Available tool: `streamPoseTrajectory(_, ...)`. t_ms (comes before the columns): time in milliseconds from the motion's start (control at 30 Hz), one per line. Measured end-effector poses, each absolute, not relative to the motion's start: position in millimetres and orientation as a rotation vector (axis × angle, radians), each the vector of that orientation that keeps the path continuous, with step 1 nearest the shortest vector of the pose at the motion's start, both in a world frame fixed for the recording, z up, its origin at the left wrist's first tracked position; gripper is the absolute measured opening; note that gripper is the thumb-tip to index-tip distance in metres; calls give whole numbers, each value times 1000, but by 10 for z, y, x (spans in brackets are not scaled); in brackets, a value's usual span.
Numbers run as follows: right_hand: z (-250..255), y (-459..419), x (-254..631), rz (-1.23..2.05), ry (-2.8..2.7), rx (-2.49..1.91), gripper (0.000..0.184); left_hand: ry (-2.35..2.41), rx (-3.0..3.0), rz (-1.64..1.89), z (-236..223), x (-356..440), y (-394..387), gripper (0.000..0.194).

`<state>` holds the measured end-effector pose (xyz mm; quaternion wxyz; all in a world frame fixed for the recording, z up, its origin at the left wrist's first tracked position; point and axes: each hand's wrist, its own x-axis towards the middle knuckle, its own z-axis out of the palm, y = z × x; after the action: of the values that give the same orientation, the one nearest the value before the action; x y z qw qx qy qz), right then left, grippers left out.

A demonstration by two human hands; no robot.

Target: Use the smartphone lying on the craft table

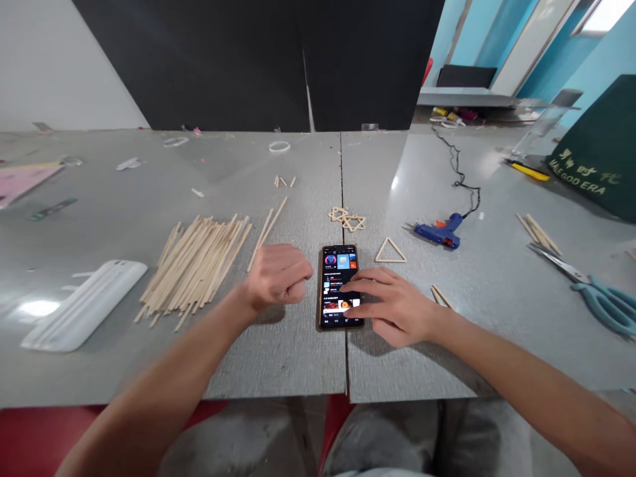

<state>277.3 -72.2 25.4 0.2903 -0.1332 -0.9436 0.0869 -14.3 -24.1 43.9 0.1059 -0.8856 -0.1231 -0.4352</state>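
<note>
A smartphone (340,286) with a lit screen of coloured tiles and text lies flat on the grey table, across the seam. Over its right side reaches my right hand (390,305), fingers stretched out and fingertips at the screen. My left hand (281,273) is curled into a fist just left of the phone, with nothing visible in it. Beside the fist lie a few loose wooden sticks (268,232) and a large pile of wooden sticks (196,262). Beyond the phone are small stick stars (354,223) and a stick triangle (391,250).
A blue glue gun (440,232) with a black cord lies at right, near blue-handled scissors (589,288) and a yellow cutter (527,170). A white packet (87,305) lies at left. Black panels (238,66) stand along the back edge; a dark green bag (599,146) is at far right.
</note>
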Motion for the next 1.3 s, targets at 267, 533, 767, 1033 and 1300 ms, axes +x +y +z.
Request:
streamPoseTrajectory(267, 226, -686, 2796, 155, -2459, -346, 38, -380, -2608, -1272, 454, -127, -258, 31)
streamPoseTrajectory(533, 235, -673, 2822, 138, -2483, -397, 35, -367, -2587, -1261, 446, -130, -242, 30)
streamPoseTrajectory(767, 254, -681, 2803, 131, -2488, -402, 33, -388, -2591, -1257, 437, -125, -245, 29)
streamPoseTrajectory(1033, 193, -690, 2830, 156, -2561, -403, 34, -403, -2602, -1228, 458, -126, -253, 27)
streamPoseTrajectory(1300, 167, -704, 2817, 234, -2612, -385, 37, -401, -2613, -1228, 467, -115, -260, 28)
